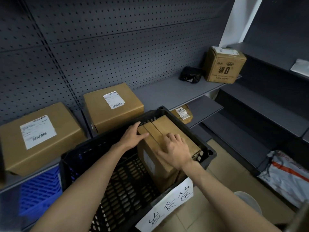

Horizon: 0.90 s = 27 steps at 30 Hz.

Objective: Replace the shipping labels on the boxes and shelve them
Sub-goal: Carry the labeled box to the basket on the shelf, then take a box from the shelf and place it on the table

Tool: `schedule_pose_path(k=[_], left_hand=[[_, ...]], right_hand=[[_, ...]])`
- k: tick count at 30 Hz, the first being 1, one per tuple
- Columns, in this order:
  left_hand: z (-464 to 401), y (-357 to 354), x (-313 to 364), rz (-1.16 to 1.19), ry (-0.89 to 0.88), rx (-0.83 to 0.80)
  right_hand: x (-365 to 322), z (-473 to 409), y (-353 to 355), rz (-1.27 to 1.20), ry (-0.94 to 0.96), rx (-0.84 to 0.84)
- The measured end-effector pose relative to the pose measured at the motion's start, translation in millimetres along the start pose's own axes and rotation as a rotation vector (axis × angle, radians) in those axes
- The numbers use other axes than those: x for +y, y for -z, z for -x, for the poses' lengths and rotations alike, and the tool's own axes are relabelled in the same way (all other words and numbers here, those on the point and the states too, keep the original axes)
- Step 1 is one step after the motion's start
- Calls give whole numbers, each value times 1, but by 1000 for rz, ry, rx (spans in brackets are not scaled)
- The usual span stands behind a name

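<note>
A brown cardboard box (157, 131) sealed with tape stands inside a black plastic crate (207, 148) in front of me. My left hand (132, 136) grips the box's far left top corner, thumb across the top. My right hand (175, 149) lies on the box's top, fingers bent over its right side. A faint label shows on the box's near left face. Two brown boxes with white shipping labels, one at the left (38, 138) and one further back (113, 106), sit on the grey shelf (167, 92).
A printed brown box (224, 64) and a black bag (190, 75) sit at the shelf's right end. A small labelled parcel (182, 114) lies on a lower shelf. A blue crate (38, 190) is under the shelf at left. White mailers (287, 174) lie low right. A handwritten paper sign (168, 205) hangs on the crate.
</note>
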<state>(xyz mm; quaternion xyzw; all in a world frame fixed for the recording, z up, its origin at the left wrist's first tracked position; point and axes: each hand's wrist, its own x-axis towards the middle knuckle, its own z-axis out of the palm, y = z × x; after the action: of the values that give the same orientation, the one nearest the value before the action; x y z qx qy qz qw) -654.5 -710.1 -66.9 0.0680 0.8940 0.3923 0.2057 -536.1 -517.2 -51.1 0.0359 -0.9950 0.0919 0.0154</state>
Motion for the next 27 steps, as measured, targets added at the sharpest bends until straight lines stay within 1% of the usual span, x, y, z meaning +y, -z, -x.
schedule_pose_path(k=[2, 5, 9, 11, 14, 19, 23, 27], left_hand=[[4, 10, 15, -128, -78, 49], [9, 25, 53, -354, -265, 117], [19, 29, 131, -755, -518, 137], [26, 20, 176, -872, -621, 132], [32, -11, 236, -918, -765, 99], [51, -95, 317, -930, -989, 20], [91, -166, 362, -865, -1139, -47], [140, -231, 393, -858, -1242, -109]], right_hand=[[9, -9, 17, -1, -26, 38], [27, -20, 51, 69, -40, 86], [56, -21, 107, 149, -68, 155], [73, -10, 134, 203, -101, 184], [106, 23, 169, 235, -190, 229], [170, 111, 204, 275, -453, 271], [211, 201, 218, 318, -637, 270], [236, 287, 228, 349, -774, 292]])
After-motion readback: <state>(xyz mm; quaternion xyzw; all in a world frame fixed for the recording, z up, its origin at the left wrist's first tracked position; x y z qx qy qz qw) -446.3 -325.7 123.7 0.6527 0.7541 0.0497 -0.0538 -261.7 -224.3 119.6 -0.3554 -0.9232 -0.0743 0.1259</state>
